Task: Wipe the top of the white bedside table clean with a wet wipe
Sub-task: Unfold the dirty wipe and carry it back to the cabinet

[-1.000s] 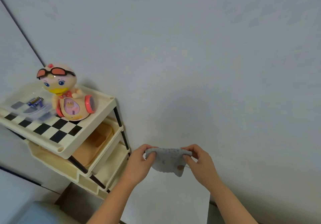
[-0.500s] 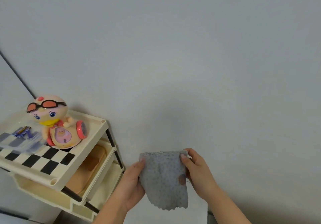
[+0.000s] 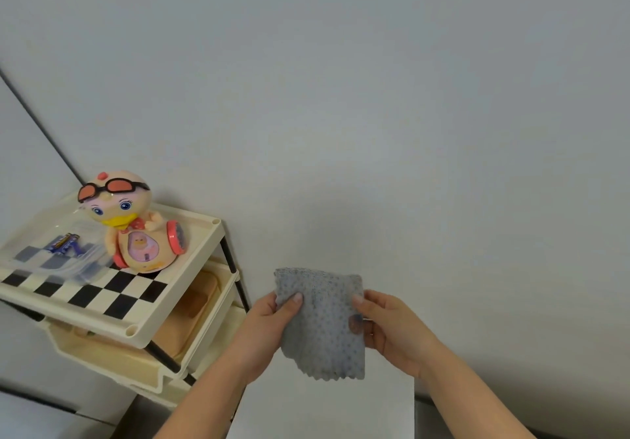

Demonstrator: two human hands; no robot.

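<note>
Both hands pinch the grey dotted wipe [image 3: 322,322] by its upper edges: the left hand [image 3: 264,331] grips the left side, thumb over the front, and the right hand [image 3: 392,331] grips the right side. Forearms reach in from the bottom of the view. Spread open, the wipe hangs above the white bedside table [image 3: 324,411], apart from its top. To the left stands a cream tiered shelf [image 3: 177,288]; on its checkered top tier sit a toy duck [image 3: 133,224] and a clear plastic box [image 3: 59,254] with something small and blue inside.
</note>
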